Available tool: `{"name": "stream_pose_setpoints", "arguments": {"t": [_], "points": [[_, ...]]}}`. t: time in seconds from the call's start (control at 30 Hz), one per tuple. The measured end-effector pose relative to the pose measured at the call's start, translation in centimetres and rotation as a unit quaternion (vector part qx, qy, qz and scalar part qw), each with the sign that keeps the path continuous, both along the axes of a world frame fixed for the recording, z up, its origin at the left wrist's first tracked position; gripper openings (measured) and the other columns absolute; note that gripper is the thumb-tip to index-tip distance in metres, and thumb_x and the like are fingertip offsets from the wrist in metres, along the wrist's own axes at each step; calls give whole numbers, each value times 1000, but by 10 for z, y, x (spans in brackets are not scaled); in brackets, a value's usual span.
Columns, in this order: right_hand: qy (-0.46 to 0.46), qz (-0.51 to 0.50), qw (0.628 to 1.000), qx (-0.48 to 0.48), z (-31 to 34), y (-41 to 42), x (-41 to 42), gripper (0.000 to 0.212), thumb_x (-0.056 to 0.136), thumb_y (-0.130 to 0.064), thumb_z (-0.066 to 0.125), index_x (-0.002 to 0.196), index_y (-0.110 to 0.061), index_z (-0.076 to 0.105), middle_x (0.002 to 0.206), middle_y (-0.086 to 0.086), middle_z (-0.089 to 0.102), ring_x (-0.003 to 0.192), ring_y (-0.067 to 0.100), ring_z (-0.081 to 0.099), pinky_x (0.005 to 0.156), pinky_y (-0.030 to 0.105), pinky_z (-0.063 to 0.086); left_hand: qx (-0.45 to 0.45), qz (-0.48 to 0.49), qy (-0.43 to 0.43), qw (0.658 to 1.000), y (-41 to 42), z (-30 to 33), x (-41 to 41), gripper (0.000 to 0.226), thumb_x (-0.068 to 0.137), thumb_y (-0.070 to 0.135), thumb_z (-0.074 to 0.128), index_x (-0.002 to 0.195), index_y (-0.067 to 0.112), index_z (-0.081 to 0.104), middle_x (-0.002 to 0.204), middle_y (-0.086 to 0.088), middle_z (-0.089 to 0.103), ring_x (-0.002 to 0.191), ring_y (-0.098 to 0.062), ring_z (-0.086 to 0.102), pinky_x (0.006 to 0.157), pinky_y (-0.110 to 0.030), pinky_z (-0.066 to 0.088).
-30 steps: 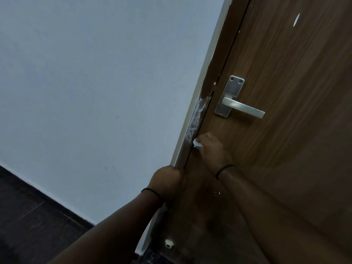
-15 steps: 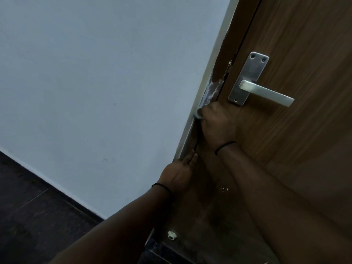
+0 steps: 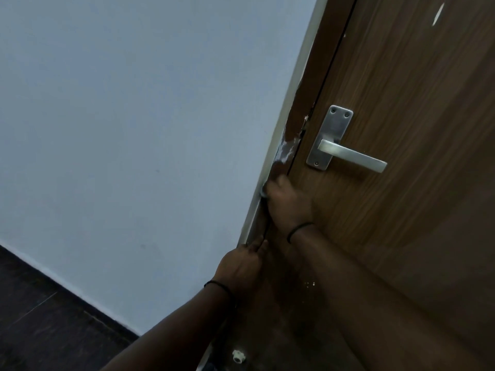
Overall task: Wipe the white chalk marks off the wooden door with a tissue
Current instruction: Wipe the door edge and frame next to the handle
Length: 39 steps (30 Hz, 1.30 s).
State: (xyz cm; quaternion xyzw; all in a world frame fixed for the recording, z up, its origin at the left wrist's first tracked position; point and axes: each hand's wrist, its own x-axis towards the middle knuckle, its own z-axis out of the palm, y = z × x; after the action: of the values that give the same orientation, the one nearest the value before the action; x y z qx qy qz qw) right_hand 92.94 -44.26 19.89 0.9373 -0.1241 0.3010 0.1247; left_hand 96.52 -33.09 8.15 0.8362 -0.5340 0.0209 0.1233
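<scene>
Wooden door (image 3: 401,103); right hand (image 3: 288,202) presses tissue (image 3: 263,192) (crumpled)

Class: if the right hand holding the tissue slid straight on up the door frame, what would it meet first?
Most likely the white chalk smear on the brown wooden door frame, just above the right hand and its white tissue.

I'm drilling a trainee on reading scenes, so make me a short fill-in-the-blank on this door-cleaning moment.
1. The right hand presses a crumpled white tissue against the brown wooden door frame, just ____ the smeared white chalk patch.
2. The brushed silver metal lever handle points toward the ____ of the picture.
3. The left hand rests on the frame ____ the right hand.
4. Each wrist wears a thin ____ band.

Missing words: below; right; below; black
</scene>
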Motion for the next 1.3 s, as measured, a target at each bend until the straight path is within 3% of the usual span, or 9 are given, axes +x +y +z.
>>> {"name": "stream_pose_setpoints", "arguments": {"t": [0.1, 0.27, 0.37, 0.53, 0.67, 0.77, 0.97, 1.1, 1.3], "points": [[-6, -7, 1000, -22, 19, -2, 1, 14, 92, -7, 51, 101, -9, 62, 107, 14, 58, 77, 36, 62, 57, 35, 44, 11, -7, 1, 1000, 3, 5, 0, 70, 98, 24, 48, 156, 20, 8, 155, -12, 30, 114, -37, 54, 90, -45, 47], [-178, -12, 983, -45, 76, 2, 14, 15, 83, 4, 57, 94, -6, 59, 95, 15, 54, 57, 32, 57, 46, 30, 43, -1, -1, 17, 1000, 3, 12, 0, 70, 99, 34, 47, 156, 26, 6, 154, -11, 33, 118, -34, 53, 96, -42, 46], [-134, -44, 990, -18, 60, 10, 12, 13, 88, -1, 52, 98, -6, 59, 104, 16, 54, 63, 35, 61, 52, 31, 44, -2, -7, 18, 1000, 6, 12, -8, 67, 100, 32, 45, 156, 23, 9, 152, -12, 37, 114, -35, 55, 92, -43, 47], [-16, -59, 997, 41, 57, 24, 4, 20, 92, -1, 44, 96, -9, 62, 102, 15, 55, 84, 37, 63, 70, 37, 51, -12, -8, 8, 1000, 15, 23, -5, 67, 99, 27, 45, 156, 22, 10, 161, -7, 21, 119, -35, 51, 93, -43, 47], [-157, -56, 986, 4, 112, 37, 7, 18, 90, 3, 50, 103, -9, 55, 102, 13, 57, 75, 32, 63, 62, 38, 54, -42, -9, 7, 999, 17, 39, -9, 67, 98, 27, 45, 156, 23, 11, 163, -3, 16, 121, -33, 51, 95, -42, 45], [-211, -59, 976, 22, 137, 36, 10, 19, 92, 3, 48, 109, -6, 53, 104, 13, 61, 82, 29, 63, 65, 37, 51, -61, -20, 16, 998, 14, 43, -12, 66, 98, 26, 45, 156, 24, 12, 164, 2, 13, 124, -32, 49, 99, -41, 43], [-148, -139, 979, 28, 113, 35, 26, 23, 92, 7, 45, 100, -4, 63, 101, 16, 62, 86, 33, 66, 70, 38, 52, -40, -37, 30, 998, 7, 22, -8, 70, 97, 32, 48, 156, 27, 10, 164, 4, 11, 123, -34, 50, 98, -44, 45], [-125, -113, 985, 27, 77, 23, 23, 21, 92, 5, 44, 95, -4, 63, 97, 18, 62, 82, 35, 66, 67, 37, 52, -40, -11, 30, 999, 5, 9, -1, 67, 97, 34, 47, 155, 26, 14, 155, -8, 34, 111, -35, 56, 89, -41, 47], [67, -94, 990, 87, -2, 25, 10, 26, 93, 3, 38, 99, -8, 61, 102, 14, 59, 93, 32, 63, 68, 34, 45, -28, -10, 3, 1000, 9, 7, -5, 61, 97, 25, 45, 154, 21, 21, 142, -13, 48, 104, -35, 58, 81, -40, 49]]}}
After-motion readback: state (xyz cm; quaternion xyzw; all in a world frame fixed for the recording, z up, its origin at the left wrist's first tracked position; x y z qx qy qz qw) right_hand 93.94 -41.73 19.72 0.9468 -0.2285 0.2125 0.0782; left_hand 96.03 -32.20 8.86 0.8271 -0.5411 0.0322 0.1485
